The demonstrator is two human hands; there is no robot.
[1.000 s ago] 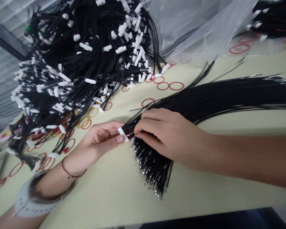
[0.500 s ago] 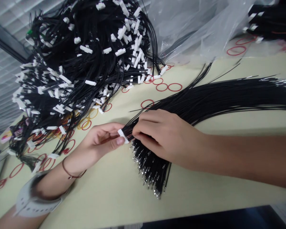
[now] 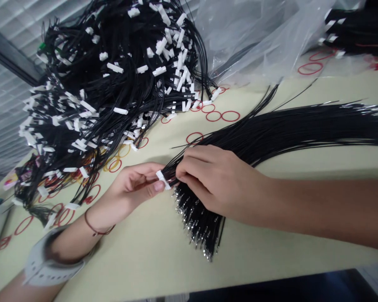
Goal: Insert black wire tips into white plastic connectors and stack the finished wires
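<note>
head: wires (image 3: 296,128) on yellowish table (image 3: 138,256); blinds (image 3: 3,109)

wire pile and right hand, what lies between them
In the head view, red rings lie on the table between the wire pile and the right hand, with thin black wires right by the hand.

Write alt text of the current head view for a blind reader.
A person's left hand holds a white connector with black wires; the right hand pinches beside it, over a bundle of black wires with shiny ends; what it grips is hidden. Behind, on a pale table, lie a heap of wired white connectors and scattered red bands.
</note>
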